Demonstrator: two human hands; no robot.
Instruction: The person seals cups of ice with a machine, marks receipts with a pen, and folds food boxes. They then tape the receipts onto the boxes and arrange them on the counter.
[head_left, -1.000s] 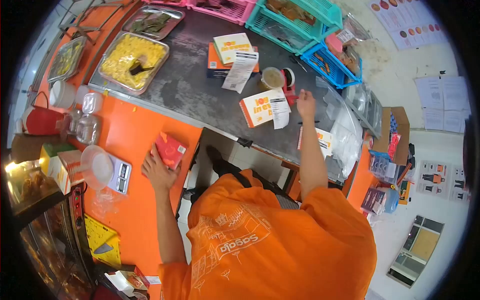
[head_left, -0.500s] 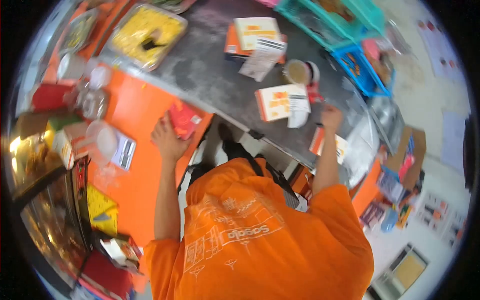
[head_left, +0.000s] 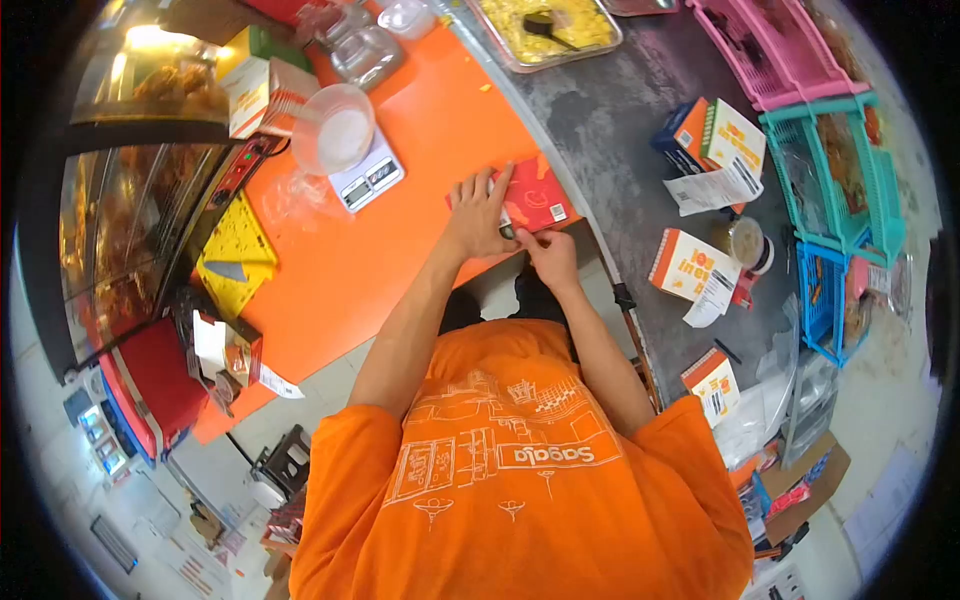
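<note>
A red box (head_left: 540, 195) with a printed square code lies at the edge of the orange table, under both my hands. My left hand (head_left: 478, 222) rests over its left part, fingers spread and stretched out across the red surface. Close beside it, my right hand (head_left: 550, 258) is closed in a pinch at the box's near edge. A small dark piece shows between the hands; I cannot make out what it is. The left part of the box is partly hidden by my left hand.
Left on the orange table (head_left: 430, 110) are a scale (head_left: 368, 178) with a plastic tub (head_left: 333, 130) and a yellow board (head_left: 235, 260). A grey counter (head_left: 620, 150) at right holds printed boxes (head_left: 695, 265), receipts, a yellow food tray (head_left: 550, 30) and coloured baskets (head_left: 820, 190).
The view has swung toward the orange table. My right hand has left the grey counter and come to the red box. My left hand has stayed with the box.
</note>
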